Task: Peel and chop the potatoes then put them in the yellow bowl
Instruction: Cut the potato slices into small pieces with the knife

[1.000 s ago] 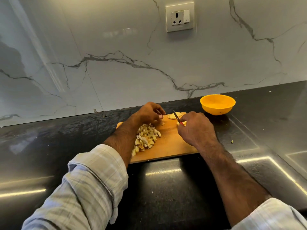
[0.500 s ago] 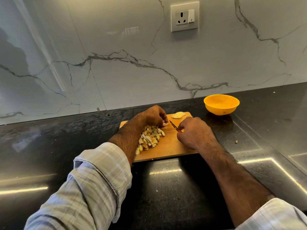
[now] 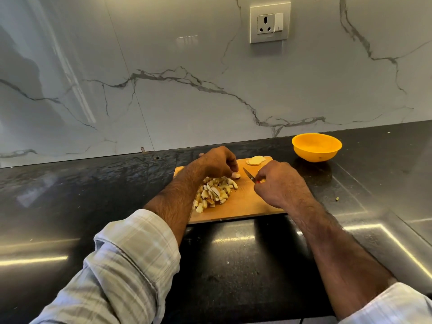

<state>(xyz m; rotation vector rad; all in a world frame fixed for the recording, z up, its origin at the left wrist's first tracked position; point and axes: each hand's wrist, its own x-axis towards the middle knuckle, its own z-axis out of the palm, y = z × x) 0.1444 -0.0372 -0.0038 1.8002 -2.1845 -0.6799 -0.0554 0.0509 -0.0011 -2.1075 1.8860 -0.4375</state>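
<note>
On the dark worktop in front of me, seen from my head camera, a wooden cutting board lies flat, close to the marble wall. My left hand sits over the far left part of the board with its fingers curled down, the fingertips pinching a small pale piece of potato against the wood. My right hand is closed round the handle of a small knife; a bit of red handle shows at my fingers, and the blade points up and to the left, its tip just beside the piece my left hand holds. Whether the edge touches the board I cannot tell.

A heap of chopped potato pieces lies on the left half of the board, right below my left hand and against my left forearm. Some pieces look pale, some browner. At the far edge of the board, between my two hands and a little beyond them, rest some flat potato slices not yet cut up.

To the right of the board, apart from it and near the wall, stands the yellow bowl, upright, with nothing visible inside. One small scrap lies on the worktop to the right of my right forearm. A wall socket is set in the marble above.
</note>
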